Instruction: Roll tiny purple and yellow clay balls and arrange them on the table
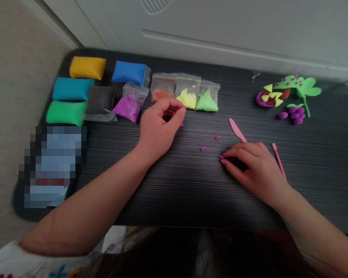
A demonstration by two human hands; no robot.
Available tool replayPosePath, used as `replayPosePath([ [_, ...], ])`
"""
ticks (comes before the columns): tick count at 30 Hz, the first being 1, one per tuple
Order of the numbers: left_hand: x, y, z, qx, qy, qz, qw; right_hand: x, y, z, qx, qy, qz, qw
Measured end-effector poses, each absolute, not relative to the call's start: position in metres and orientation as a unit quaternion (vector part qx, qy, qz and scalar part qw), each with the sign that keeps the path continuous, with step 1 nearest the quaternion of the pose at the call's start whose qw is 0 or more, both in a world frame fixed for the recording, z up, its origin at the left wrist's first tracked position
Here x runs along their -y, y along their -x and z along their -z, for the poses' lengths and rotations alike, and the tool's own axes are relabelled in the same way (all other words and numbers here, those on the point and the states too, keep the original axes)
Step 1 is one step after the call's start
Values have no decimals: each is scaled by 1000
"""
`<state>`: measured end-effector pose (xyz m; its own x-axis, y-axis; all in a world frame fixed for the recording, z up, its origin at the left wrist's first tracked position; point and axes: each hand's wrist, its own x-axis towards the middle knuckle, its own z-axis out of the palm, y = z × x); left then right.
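My right hand [256, 173] pinches a small purple clay piece [221, 157] between thumb and index fingertip, low over the dark table. My left hand [159, 125] has its thumb and index fingertip pressed together in front of the small bags; whatever is between them, if anything, is hidden. Just below that thumb lies a purple bit [181, 125]. Between the hands rest two more cut pieces, one purple piece [217, 138] farther back and another purple piece [203, 148] nearer. A pink plastic knife [237, 130] reaches out from behind my right hand, and a thin pink tool [279, 161] lies beside it.
Several clay packs, including a blue pack [129, 73] and a purple bag [131, 106], fill the back left. Small bags of orange, yellow [187, 98] and green clay stand behind my left hand. A phone [55, 166] lies left; clay grapes [296, 114] and a clay flower [307, 88] sit back right.
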<state>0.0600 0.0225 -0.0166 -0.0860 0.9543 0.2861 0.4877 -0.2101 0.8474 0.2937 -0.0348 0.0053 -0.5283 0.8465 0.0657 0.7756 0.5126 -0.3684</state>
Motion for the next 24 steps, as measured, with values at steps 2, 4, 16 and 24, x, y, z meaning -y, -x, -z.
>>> replayPosePath([
  [2, -23, -60, 16, -577, -627, -459, 252, 34, -294, -6, 860, 473, -151, 118],
  [4, -23, -60, 16, -578, -627, -458, 250, 33, -293, -8, 855, 480, -157, 122],
  [16, -22, -59, 17, -569, -626, -466, 261, 20, -272, -6, 820, 543, -117, 140],
  [24, -21, -59, 15, -574, -626, -458, 263, 18, -274, -4, 826, 537, -117, 125],
])
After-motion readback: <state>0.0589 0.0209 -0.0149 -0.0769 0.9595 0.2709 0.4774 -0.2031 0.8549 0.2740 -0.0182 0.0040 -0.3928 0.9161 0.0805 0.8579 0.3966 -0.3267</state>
